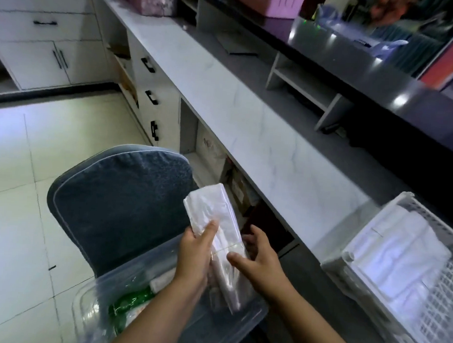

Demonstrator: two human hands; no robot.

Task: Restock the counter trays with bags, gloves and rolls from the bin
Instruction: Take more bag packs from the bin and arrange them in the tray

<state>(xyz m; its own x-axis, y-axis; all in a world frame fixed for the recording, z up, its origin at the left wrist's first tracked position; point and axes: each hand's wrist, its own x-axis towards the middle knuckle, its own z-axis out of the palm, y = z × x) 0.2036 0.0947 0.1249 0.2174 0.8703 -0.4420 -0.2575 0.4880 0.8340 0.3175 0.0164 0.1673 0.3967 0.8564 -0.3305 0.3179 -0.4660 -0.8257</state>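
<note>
Both my hands hold a long flat bundle of white plastic bags [212,212], bound by a thin band, above a clear plastic bin [249,314]. My left hand [195,251] grips its left edge with the thumb on top. From the right, my right hand [257,259] clasps the bundle near the band. The bin sits on a grey chair [118,207] and holds green-printed packets [132,300] and a small white roll [162,280]. At the right, on the counter, a white perforated tray [447,285] holds folded white bags [399,256].
The pale marble counter [249,112] runs from far left to near right, with a raised dark ledge [398,86] behind it and open cubbies [300,86]. White drawers [155,99] lie under the counter. Tiled floor [22,187] spreads to the left.
</note>
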